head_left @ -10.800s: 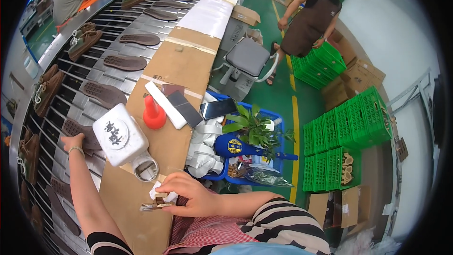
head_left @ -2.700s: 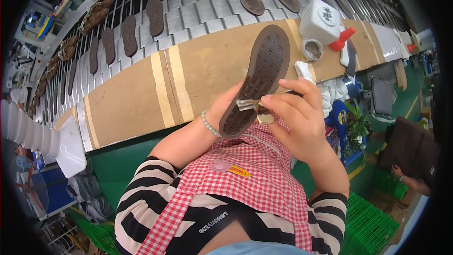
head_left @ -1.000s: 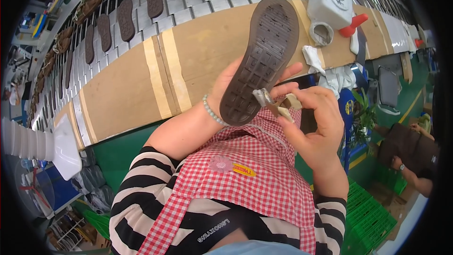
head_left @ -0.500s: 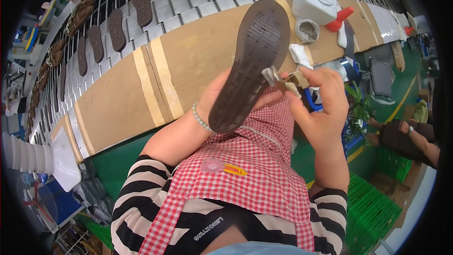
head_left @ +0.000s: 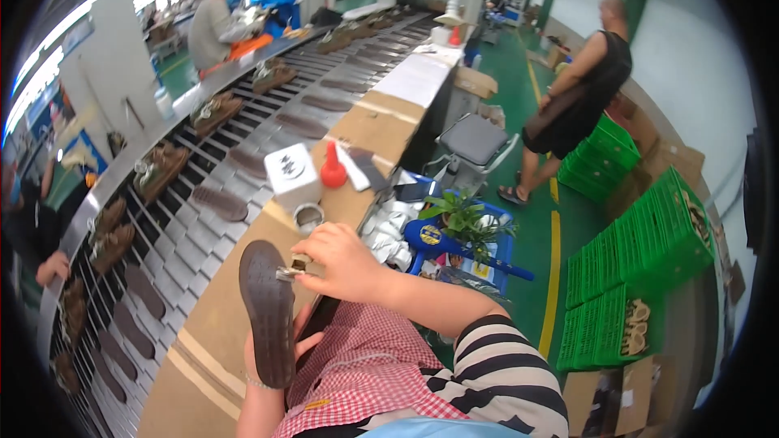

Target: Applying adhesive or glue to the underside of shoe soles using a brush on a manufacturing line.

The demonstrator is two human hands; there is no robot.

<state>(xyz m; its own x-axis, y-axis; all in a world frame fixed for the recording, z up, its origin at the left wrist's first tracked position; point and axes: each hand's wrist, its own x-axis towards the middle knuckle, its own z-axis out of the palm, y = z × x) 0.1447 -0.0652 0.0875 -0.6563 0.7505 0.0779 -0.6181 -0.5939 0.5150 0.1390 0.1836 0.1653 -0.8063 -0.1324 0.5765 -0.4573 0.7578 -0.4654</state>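
Note:
My left hand (head_left: pixel 305 344) holds up a dark brown shoe sole (head_left: pixel 268 308), its patterned face toward me. The sole covers most of that hand, with fingers showing past its right edge. At the sole's right edge, my right hand (head_left: pixel 339 263) pinches a small brush-like tool (head_left: pixel 287 274) with a pale, ragged tip. Its exact kind is unclear. The tip touches or nearly touches the sole. Just beyond stand an open round pot (head_left: pixel 308 216), a white square canister (head_left: pixel 292 177) and a red cone-topped bottle (head_left: pixel 333 165).
A slatted conveyor (head_left: pixel 182 231) carries soles and brown shoes (head_left: pixel 159 170) along my left. Cardboard (head_left: pixel 215 341) covers the bench edge. To the right are a blue crate with a plant (head_left: pixel 458 215), a stool (head_left: pixel 477 143), green crates (head_left: pixel 641 235) and a standing person (head_left: pixel 580 81). Others work across the conveyor.
My view has swung up and to the right, bringing the room and aisle into sight. The sole stays in my left hand, and the small tool stays in my right at its edge.

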